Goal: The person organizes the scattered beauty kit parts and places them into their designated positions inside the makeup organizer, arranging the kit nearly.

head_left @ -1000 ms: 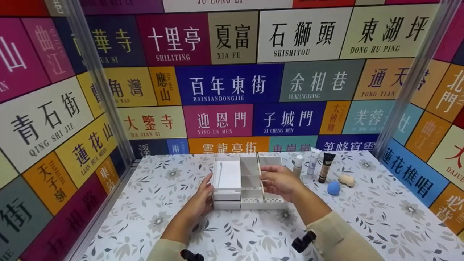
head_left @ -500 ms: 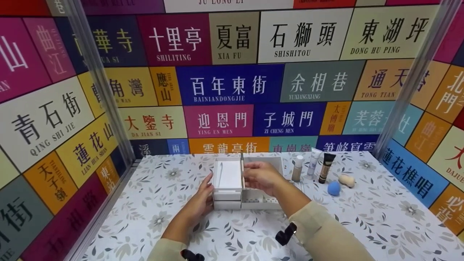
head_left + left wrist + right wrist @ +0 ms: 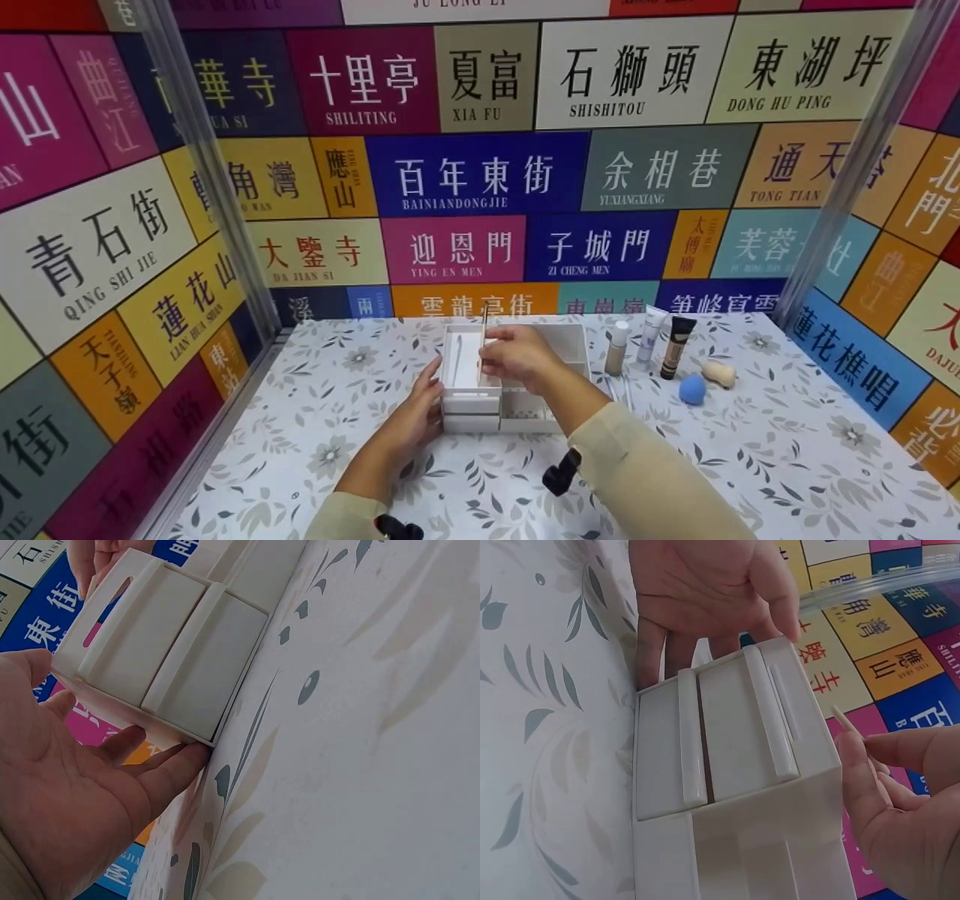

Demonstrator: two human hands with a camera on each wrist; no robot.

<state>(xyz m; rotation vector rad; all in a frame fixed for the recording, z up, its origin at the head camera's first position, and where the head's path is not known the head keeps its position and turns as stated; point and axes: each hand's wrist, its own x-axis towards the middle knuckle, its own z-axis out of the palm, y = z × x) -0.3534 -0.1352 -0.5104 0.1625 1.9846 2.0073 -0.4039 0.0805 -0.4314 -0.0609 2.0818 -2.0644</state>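
My right hand (image 3: pixel 517 358) is pinching a slim stick (image 3: pixel 484 321) over the top tray (image 3: pixel 471 369) of a white organizer (image 3: pixel 471 424), near the worktop (image 3: pixel 750 457)'s far edge; my left hand (image 3: pixel 421 405), loose-fingered, is touching its side. Probably stowing; next calls for lowering, releasing.

Head view high, facing forward-down; wrist views close, sharing drawer unit (image 3: pixel 142 634).

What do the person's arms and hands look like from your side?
The left hand and right hand are bare, with no gloves. The left sleeve and right sleeve are plain pale beige, ending on the forearms. A small black device sits by the left cuff, another black device by the right. No cables show.
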